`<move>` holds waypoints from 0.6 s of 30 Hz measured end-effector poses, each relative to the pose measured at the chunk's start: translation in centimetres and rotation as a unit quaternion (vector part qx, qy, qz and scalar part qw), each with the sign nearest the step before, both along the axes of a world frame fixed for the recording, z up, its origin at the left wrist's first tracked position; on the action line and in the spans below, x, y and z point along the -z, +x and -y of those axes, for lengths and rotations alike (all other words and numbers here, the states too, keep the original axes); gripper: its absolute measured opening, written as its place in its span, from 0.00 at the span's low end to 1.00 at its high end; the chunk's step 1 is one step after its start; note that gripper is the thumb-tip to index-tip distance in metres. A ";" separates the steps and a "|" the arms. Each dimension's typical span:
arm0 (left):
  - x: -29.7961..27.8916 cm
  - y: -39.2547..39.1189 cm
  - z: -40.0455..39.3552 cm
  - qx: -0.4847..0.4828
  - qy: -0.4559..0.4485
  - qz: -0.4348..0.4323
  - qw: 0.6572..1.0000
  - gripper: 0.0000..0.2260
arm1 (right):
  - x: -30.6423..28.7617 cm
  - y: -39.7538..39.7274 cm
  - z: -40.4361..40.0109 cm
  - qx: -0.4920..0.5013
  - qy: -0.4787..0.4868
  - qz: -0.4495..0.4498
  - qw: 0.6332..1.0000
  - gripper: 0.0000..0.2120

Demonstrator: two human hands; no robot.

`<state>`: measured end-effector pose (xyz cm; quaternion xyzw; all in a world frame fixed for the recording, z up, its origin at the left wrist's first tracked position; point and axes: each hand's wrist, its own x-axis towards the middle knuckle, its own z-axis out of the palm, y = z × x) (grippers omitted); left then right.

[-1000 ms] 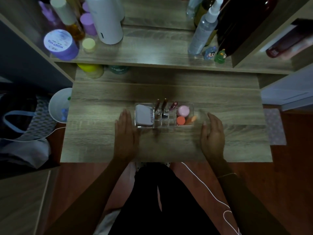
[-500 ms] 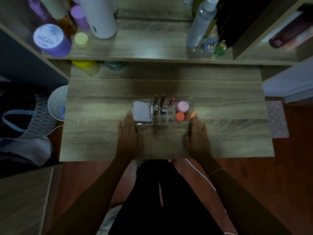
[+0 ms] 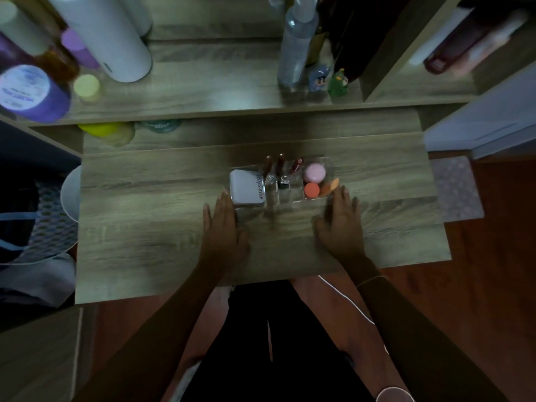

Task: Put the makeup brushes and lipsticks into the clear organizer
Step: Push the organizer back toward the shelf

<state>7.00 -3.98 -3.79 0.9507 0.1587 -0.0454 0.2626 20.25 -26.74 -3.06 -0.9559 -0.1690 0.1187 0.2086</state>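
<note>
Two bare forearms with no sleeves. The left hand (image 3: pixel 224 227) and right hand (image 3: pixel 340 221) wear no gloves or rings. A thin gold-coloured bracelet (image 3: pixel 371 280) circles the right wrist. Black trousers (image 3: pixel 269 343) cover the lap. A thin white cable (image 3: pixel 352 304) trails beside the right forearm.

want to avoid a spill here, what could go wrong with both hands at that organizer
1. The tall lipsticks stand upright in the clear organizer; a quick push could tip them.
2. The left hand and right hand lie flat at its corners, with no real grip, so it may skew.
3. The orange sponge leans at the right edge and could slip out.
</note>
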 end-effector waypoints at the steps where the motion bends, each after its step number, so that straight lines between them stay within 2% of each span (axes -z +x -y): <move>1: 0.1 0.5 0.3 0.003 0.004 -0.002 1.000 0.33 | 0.1 0.4 0.4 0.005 -0.003 0.002 1.000 0.39; 18: -0.1 8.4 5.6 0.056 0.000 0.005 0.998 0.33 | -0.1 5.8 6.9 0.061 0.015 0.001 0.998 0.38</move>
